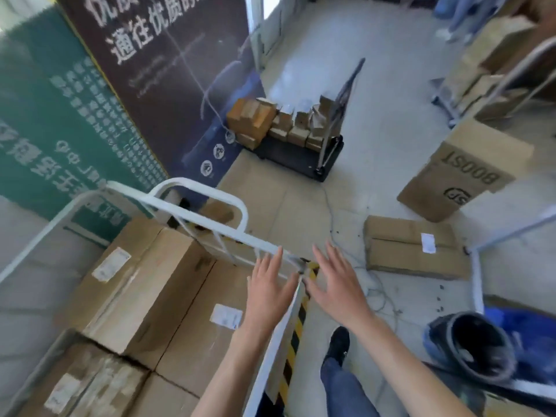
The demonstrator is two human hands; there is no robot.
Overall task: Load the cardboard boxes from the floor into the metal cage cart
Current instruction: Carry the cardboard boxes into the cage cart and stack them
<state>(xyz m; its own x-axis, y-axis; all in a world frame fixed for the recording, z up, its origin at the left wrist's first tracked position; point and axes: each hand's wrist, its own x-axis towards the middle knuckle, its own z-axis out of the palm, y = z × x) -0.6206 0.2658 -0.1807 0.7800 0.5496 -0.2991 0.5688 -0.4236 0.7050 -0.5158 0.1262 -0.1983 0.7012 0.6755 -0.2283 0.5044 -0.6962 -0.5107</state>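
I see both hands stretched out in front of me, fingers straight and spread, holding nothing. My left hand (269, 284) hangs over the right corner of the cage cart (192, 203), with its fingertips at the white top rail; I cannot tell whether they touch it. My right hand (334, 281) is just beside it, a narrow gap between the two, and lies outside the cart above the floor (301, 206).

Inside the cart, left of and below my left hand, lie three big cardboard boxes packed side by side: one long box (141, 281) on the far left with a white label, one (204, 326) right under my left forearm, and a scuffed one (90, 383) at the near left edge. A yellow and black striped post (296, 326) runs down the cart's right side between my arms.

On the floor, to the right of my right hand and a little farther off, lies a flat closed box (412, 245) with a small white label. Beyond it, farther right, a box printed BOOST (463, 173) stands tilted.

Well beyond the hands, a black trolley (301, 158) carries a row of small boxes (288, 124) beside a dark banner (168, 70). Near my right elbow sits a dark bucket (472, 341), and my black shoe (338, 344) stands on the floor below my right wrist.
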